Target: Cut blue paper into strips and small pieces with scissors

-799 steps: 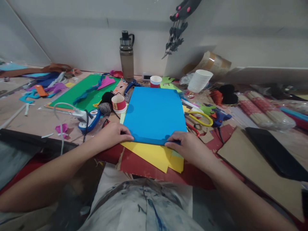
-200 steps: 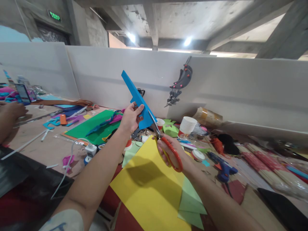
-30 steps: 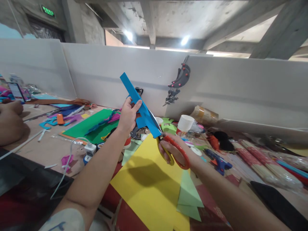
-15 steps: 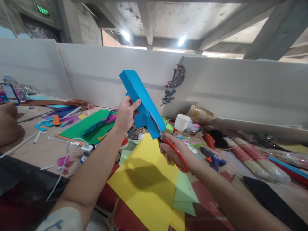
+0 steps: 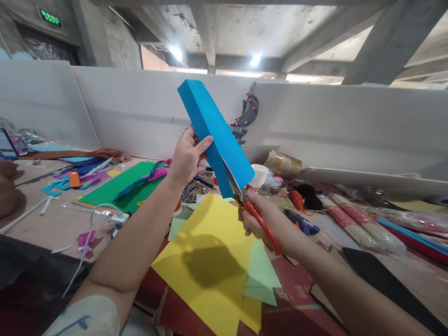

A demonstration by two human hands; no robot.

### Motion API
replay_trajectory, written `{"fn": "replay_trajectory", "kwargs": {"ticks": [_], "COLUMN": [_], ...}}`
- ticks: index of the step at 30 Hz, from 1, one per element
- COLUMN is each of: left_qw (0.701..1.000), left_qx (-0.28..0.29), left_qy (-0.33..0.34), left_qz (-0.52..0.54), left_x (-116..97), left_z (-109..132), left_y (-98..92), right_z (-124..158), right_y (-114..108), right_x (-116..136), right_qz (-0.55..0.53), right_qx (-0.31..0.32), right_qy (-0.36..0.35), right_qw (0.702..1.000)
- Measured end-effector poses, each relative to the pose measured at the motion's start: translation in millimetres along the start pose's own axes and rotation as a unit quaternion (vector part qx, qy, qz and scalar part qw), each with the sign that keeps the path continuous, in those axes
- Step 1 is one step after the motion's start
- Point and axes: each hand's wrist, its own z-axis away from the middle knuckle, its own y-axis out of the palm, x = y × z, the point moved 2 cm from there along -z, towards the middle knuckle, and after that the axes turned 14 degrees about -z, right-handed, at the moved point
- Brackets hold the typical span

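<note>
A folded blue sheet (image 5: 220, 126), paper or thin foam, is raised and tilted in front of me. My left hand (image 5: 191, 156) pinches its left edge, thumb on the near face. In my right hand (image 5: 257, 212) are scissors (image 5: 264, 226) with red-orange handles, pointing up and left. Their blades lie against the lower part of the blue sheet, near its fold; I cannot tell how far they have cut in. Below both hands lie yellow sheets (image 5: 206, 261), partly over pale green sheets (image 5: 262, 275).
A green board (image 5: 133, 184) with blue and pink scraps lies left, near a white plug with a cable (image 5: 119, 218). Right are stacked paper cups (image 5: 259, 175), a blue glue gun (image 5: 301, 221) and wrapped stick bundles (image 5: 360, 224). A person's hand (image 5: 7, 186) shows at the far left.
The blue sheet has risen slightly and turned, showing more of its broad right face. Both hands and the scissors have shifted a little right in view.
</note>
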Motion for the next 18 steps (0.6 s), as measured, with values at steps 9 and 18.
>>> {"fn": "replay_trajectory", "kwargs": {"ticks": [9,18], "left_qw": [0.995,0.989], "left_qx": [-0.043,-0.058], "left_qy": [-0.081,-0.130], "left_qz": [-0.035,-0.039], "left_x": [52.4,63.8], "left_z": [7.2,20.5], "left_y": [-9.7,-19.0], "right_z": [0.9,-9.7], "right_y": [3.3,8.1], "right_x": [-20.1,-33.6], "right_qz": [-0.035,-0.109], "right_qx": [-0.013,0.010], "right_qy": [0.098,0.102], "right_qw": [0.995,0.989]}}
